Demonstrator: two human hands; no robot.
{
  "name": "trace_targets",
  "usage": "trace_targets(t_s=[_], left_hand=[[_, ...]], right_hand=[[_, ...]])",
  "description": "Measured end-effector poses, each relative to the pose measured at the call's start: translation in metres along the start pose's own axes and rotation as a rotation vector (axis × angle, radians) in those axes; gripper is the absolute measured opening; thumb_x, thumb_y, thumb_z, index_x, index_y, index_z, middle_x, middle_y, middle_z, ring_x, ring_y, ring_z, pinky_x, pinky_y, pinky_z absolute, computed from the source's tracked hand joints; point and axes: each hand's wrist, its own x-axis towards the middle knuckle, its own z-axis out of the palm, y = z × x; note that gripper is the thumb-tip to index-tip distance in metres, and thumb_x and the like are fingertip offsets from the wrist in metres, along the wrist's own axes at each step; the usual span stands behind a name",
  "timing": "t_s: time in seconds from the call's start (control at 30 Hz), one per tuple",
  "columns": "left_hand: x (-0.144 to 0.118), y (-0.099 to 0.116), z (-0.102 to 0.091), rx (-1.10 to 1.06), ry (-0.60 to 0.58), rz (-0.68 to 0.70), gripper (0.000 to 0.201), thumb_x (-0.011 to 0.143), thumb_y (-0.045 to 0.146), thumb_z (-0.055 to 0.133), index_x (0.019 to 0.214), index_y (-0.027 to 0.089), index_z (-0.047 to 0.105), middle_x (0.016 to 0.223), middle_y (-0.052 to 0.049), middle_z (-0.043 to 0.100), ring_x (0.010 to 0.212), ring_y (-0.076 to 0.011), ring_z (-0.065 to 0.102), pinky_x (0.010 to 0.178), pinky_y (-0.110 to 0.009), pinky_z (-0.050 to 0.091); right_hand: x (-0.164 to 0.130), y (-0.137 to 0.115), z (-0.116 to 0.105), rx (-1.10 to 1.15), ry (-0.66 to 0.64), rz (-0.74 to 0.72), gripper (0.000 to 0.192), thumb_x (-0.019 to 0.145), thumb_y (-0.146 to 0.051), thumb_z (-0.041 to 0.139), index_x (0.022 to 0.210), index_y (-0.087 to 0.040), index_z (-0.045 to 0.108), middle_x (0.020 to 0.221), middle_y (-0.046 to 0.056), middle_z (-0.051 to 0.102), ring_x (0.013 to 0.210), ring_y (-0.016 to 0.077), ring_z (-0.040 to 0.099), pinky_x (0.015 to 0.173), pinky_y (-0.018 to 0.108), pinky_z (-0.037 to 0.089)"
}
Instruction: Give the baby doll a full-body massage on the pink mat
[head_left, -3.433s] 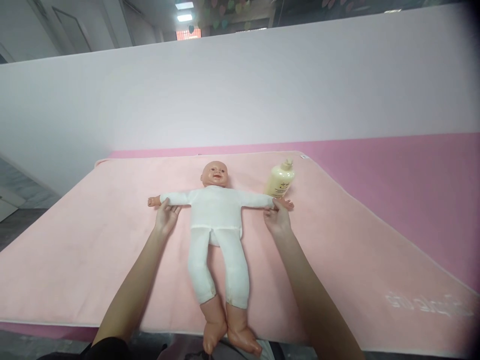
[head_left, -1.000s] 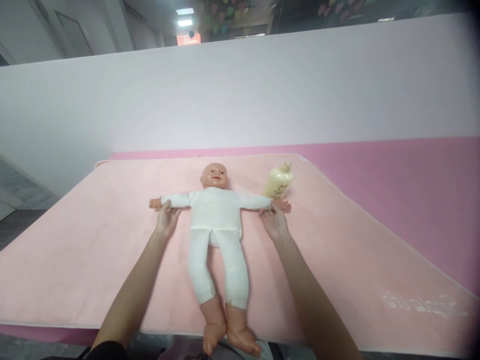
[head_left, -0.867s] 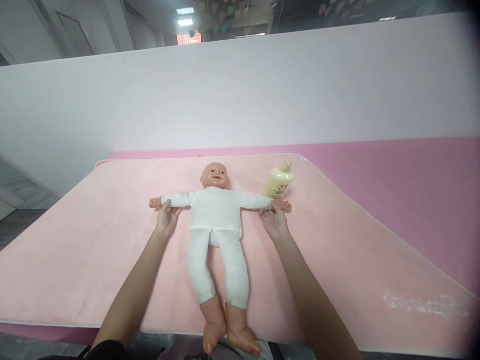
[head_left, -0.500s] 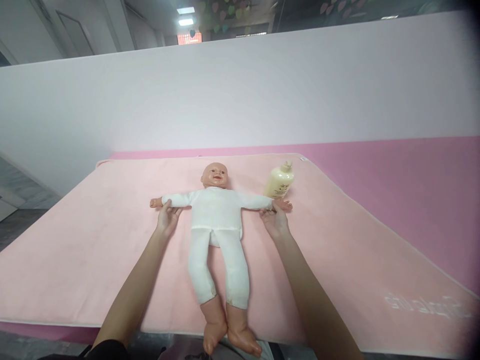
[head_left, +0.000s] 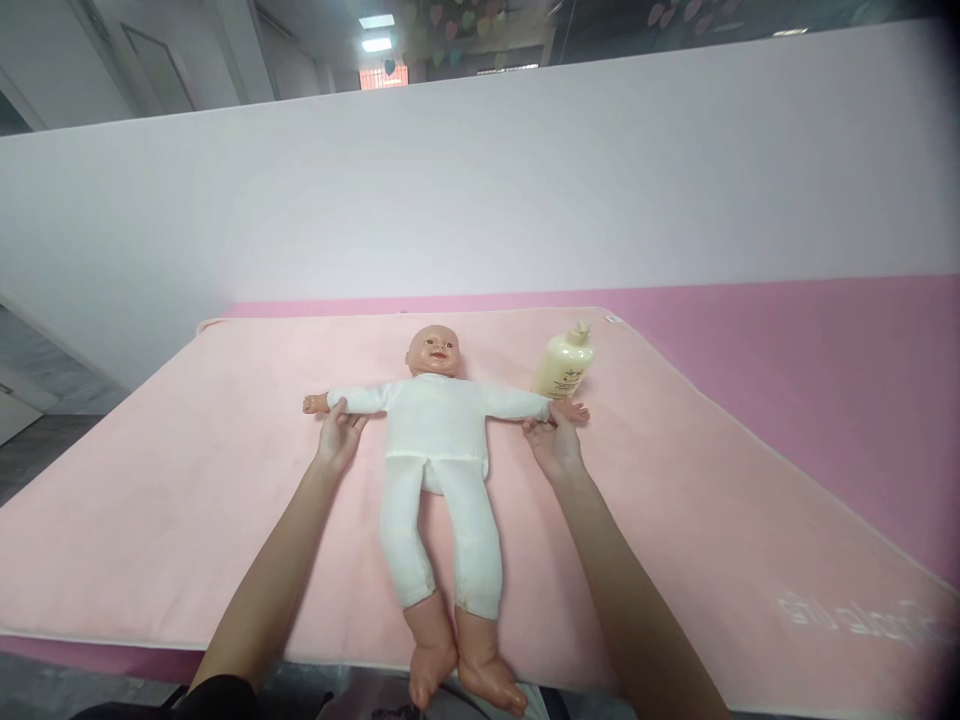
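A baby doll (head_left: 436,420) in a white cloth suit lies on its back, arms stretched out sideways and feet toward me. My left hand (head_left: 339,436) grips the doll's arm on the left near the wrist, thumb on top and fingers beneath. On the other side, my right hand (head_left: 553,440) holds the opposite arm close to its wrist in the same way. Just behind that arm stands a pale yellow pump bottle (head_left: 564,362), apart from my fingers. The doll's bare feet reach over the near edge of the pink towel (head_left: 187,500).
The towel covers most of a pink table (head_left: 810,380), which shows along the back and right. A white wall panel (head_left: 480,200) rises behind it, with glass above. White lettering (head_left: 855,618) marks the towel's near right corner.
The whole view has shifted slightly, so everything appears a little farther right. Both hands keep their hold on the doll's arms, and the doll's pose is the same.
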Motion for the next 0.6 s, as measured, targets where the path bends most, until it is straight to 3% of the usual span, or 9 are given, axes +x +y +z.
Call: trace_targets(t_s=[0.6], left_hand=[[0.001,-0.0003,-0.001,-0.011,0.009,-0.003,0.018,0.084,0.019,0.058,0.101,0.013,0.062,0.113,-0.013,0.066,0.116,-0.0233,0.058,0.098,-0.04,0.053]], right_hand=[[0.0014,0.0004,-0.0001,-0.015,0.004,-0.014,0.01,0.091,-0.021,0.049,0.084,-0.016,0.055,0.073,0.0,0.057,0.055,0.0075,0.054,0.049,0.018,0.052]])
